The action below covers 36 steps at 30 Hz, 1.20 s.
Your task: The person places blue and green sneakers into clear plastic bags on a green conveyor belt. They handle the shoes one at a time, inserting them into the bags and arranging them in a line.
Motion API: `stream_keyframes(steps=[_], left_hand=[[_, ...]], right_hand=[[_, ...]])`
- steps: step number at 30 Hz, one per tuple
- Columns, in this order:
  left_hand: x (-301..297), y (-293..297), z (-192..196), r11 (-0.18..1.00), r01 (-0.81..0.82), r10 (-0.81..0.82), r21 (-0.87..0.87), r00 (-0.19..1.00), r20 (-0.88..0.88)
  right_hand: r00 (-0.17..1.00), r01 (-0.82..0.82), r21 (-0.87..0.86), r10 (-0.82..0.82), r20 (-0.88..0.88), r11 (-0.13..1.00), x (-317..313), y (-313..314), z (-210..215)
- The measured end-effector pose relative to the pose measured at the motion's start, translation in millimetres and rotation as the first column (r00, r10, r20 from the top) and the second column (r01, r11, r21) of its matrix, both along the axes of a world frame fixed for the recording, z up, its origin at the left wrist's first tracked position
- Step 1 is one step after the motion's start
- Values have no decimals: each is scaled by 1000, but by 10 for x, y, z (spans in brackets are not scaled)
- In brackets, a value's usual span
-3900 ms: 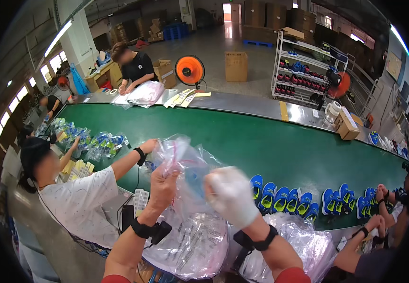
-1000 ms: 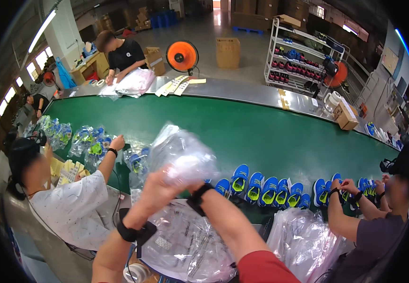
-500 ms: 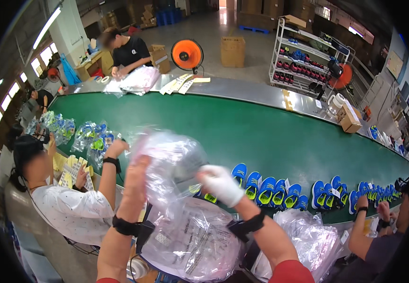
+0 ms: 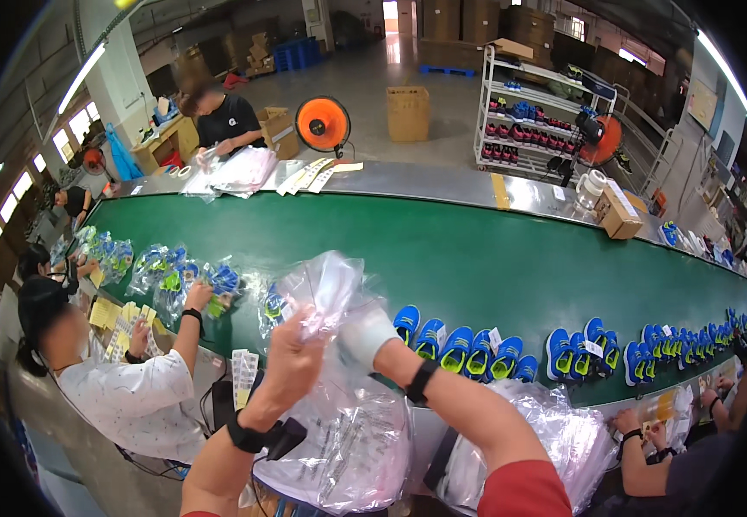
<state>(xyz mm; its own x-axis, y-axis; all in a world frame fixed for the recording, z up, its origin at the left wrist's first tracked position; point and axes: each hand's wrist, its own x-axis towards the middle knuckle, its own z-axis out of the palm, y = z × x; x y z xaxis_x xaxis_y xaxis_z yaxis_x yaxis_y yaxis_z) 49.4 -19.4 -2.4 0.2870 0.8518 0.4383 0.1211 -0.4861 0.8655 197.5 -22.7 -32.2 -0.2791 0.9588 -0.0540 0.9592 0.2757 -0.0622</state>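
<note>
A clear plastic bag is bunched up in front of me over the near side of the green belt. My left hand is closed round its gathered film. My right hand, in a white glove, is at the bag's right side, with film partly over it. Its fingers are hidden and blurred. Under my hands lies a stack of flat clear bags. Just right of the glove stands a row of blue and lime shoes on the belt. Left of the held bag is a blue shoe in clear film.
To my left, a co-worker in a white shirt reaches toward bagged shoes. A second bag stack lies right. Another co-worker's hands are at the far right. A metal ledge borders the green belt.
My right hand has moved left against the bag, and film now partly covers the glove. My left hand sits lower, with the bag bunched tighter. The view has shifted slightly.
</note>
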Motion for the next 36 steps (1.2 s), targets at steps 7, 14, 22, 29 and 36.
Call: stream_keyframes(steps=[7, 14, 22, 29, 36], left_hand=[[-798, 378, -119, 880, -229, 309, 416, 941, -137], [-1540, 818, 59, 854, -430, 509, 294, 809, -295], [-1592, 898, -61, 881, -409, 469, 239, 827, -310], [-1623, 848, -167, 907, -395, 421, 147, 862, -283], [-1310, 869, -52, 969, -244, 239, -40, 966, -102]], right_hand=[[995, -68, -48, 64, -74, 997, -239, 395, -424], [331, -160, 619, 632, -700, 769, -477, 335, 423], [898, -28, -784, -329, -293, 621, -346, 843, -1270], [994, -63, -437, 93, 49, 898, -566, 1041, -2082], [988, 127, -399, -82, 128, 908, -495, 1022, -2029]])
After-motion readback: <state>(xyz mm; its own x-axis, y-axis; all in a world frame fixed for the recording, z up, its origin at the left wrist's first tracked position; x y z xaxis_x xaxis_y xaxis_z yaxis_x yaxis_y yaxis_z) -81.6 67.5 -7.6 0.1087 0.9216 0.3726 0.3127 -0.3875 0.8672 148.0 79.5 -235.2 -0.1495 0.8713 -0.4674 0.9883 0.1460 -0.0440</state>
